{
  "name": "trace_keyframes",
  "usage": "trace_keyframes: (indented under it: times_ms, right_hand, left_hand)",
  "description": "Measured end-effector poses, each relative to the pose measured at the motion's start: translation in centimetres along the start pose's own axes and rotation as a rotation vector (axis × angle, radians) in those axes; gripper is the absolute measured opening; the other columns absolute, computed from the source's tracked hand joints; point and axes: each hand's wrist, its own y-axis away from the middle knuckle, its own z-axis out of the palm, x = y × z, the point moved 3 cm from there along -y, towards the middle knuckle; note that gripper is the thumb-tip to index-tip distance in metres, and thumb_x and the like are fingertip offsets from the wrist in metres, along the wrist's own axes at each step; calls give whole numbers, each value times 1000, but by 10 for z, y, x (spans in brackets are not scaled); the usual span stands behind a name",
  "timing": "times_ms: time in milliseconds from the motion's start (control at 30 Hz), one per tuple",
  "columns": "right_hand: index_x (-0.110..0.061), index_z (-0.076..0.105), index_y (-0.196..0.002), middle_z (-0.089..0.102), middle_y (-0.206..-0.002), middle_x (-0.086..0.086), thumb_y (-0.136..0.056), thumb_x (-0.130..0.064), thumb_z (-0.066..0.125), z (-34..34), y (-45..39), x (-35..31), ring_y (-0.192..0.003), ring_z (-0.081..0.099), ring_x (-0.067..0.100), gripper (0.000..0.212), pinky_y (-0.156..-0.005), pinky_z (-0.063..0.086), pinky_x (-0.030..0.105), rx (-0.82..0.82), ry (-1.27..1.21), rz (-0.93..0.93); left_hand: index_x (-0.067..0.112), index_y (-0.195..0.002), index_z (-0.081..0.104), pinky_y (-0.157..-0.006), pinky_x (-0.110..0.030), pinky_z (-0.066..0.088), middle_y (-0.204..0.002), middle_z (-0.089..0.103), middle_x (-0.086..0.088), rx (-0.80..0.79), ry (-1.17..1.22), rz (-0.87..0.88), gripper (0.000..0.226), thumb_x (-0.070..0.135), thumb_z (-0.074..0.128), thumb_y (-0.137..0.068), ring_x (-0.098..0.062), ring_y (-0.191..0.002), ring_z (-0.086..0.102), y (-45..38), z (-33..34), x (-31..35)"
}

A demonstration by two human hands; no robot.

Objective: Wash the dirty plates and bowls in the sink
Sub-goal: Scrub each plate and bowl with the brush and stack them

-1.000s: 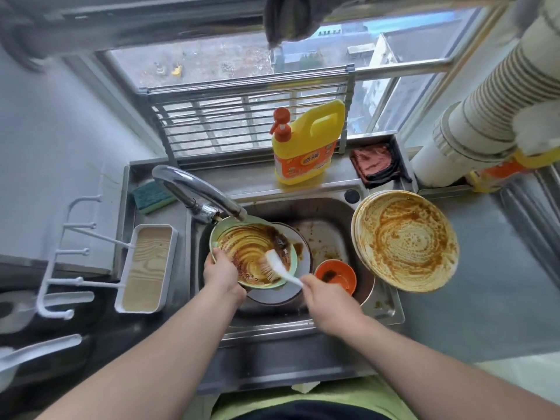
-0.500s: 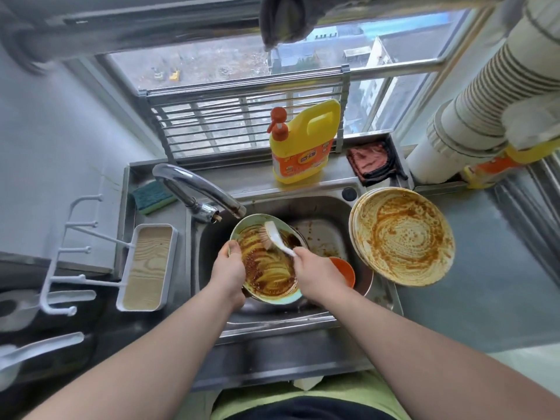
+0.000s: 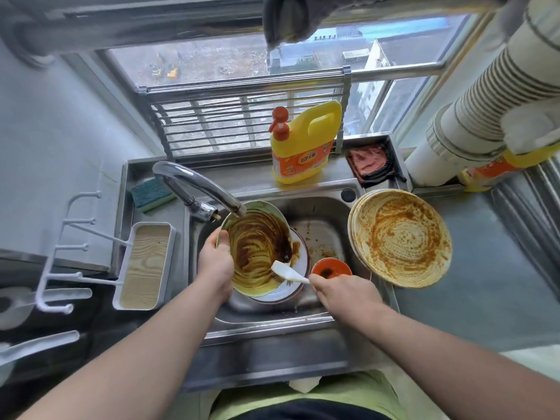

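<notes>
Looking down into a steel sink (image 3: 328, 231) set in a grey surface (image 3: 485, 298), tap (image 3: 197, 184) arching in from the far left. Noting a stack of sauce-smeared plates (image 3: 400, 237) leaning over the right rim of the sink, well apart from either hand and nearer the right one. Seeing a yellow detergent jug (image 3: 303, 147) standing on the far ledge, a green sponge (image 3: 151, 194) lying to the left of the tap. Tilting up inside the basin, a green bowl (image 3: 257, 247) streaked with brown sauce, open side facing right and near, far rim just under the tap's spout. Resting beneath it, a white plate (image 3: 298, 268), only its right edge showing. Sitting just right of that, a small orange bowl (image 3: 331, 268) with a dark residue. Gripping the green bowl's left rim, left hand (image 3: 215, 265), thumb curled over the edge into the bowl. Pinching the handle of a white brush (image 3: 288, 272), right hand (image 3: 342, 294), fingers wrapped round the near end. Running the brush's long axis from near right to far left, head lying on the bowl's near inner wall. Reading this as mid-scrub: bowl lying straight to the far left of the right hand, so likely sweeping that way along the handle's own line. No water visibly running.
</notes>
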Motion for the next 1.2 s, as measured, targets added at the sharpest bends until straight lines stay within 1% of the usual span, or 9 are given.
trace_keyframes:
  times_ms: [200, 267, 367, 533, 733, 867, 967, 1067, 1200]
  right_hand:
    - [-35, 42, -119, 67, -90, 10, -111, -45, 31, 10, 21, -56, -76, 62, 37, 17, -59, 48, 42, -33, -234, -90]
    - [-36, 42, -123, 66, -88, 6, -112, -45, 31, 11, 15, -36, -73, 63, 33, 19, -57, 51, 40, -27, -166, -39]
    - [-40, 41, -129, 67, -90, 2, -112, -41, 32, -2, -6, 5, -73, 64, 31, 20, -56, 47, 35, 31, -30, 36]
    - [-37, 43, -140, 54, -77, -4, -106, -9, 41, -30, -32, 8, -69, 55, 29, 44, -45, 30, 31, 88, 189, 71]
    - [-39, 31, -150, 63, -94, 5, -96, 11, 44, -58, -57, -32, -86, 67, 35, 75, -55, 50, 40, 154, 136, 4]
    - [-43, 28, -156, 64, -98, 6, -98, 7, 41, -32, -51, -16, -84, 64, 34, 78, -63, 57, 42, 48, 90, 73]
    - [-46, 34, -155, 63, -94, 5, -106, -9, 40, 0, -30, -18, -80, 64, 31, 61, -68, 60, 44, -64, -47, 74]
    - [-51, 39, -150, 67, -95, 4, -112, -37, 35, 22, -5, -32, -81, 64, 32, 41, -69, 58, 41, -88, -273, 65]
    - [-54, 36, -147, 73, -115, 5, -109, -47, 35, 17, 9, -60, -100, 67, 35, 39, -81, 59, 47, -94, -405, -15]
  left_hand:
    - [41, -138, 61, -99, -47, 58, -122, 73, 2, 68, -11, 71, 35, 49, 50, -106, -20, -112, 70, -1, 2, 5]
    - [49, -131, 63, -105, -50, 55, -125, 73, 6, 37, -98, 101, 36, 61, 51, -98, -19, -117, 68, -2, -6, 5]
    - [43, -138, 61, -107, -45, 54, -127, 73, 8, -57, -188, 105, 46, 62, 49, -98, -15, -118, 68, -3, -10, 4]
    - [49, -143, 54, -109, -48, 51, -132, 68, 7, -171, -420, 24, 42, 61, 41, -105, -20, -122, 63, -6, -8, -1]
    - [49, -141, 54, -105, -47, 53, -128, 68, 6, -184, -582, 24, 42, 62, 37, -105, -22, -118, 63, -20, -16, 1]
    - [56, -136, 53, -104, -52, 54, -125, 71, 9, -127, -563, 47, 42, 68, 36, -99, -23, -118, 65, -30, -23, 4]
    - [59, -137, 51, -106, -53, 53, -128, 70, 10, -79, -508, 67, 50, 74, 36, -92, -22, -120, 65, -36, -29, -1]
    - [60, -140, 47, -108, -51, 52, -129, 69, 6, 13, -414, 104, 41, 65, 36, -101, -23, -118, 64, -27, -27, -4]
    - [63, -146, 38, -104, -52, 53, -130, 66, 3, 22, -404, 130, 38, 53, 33, -109, -25, -115, 64, -10, -12, -13]
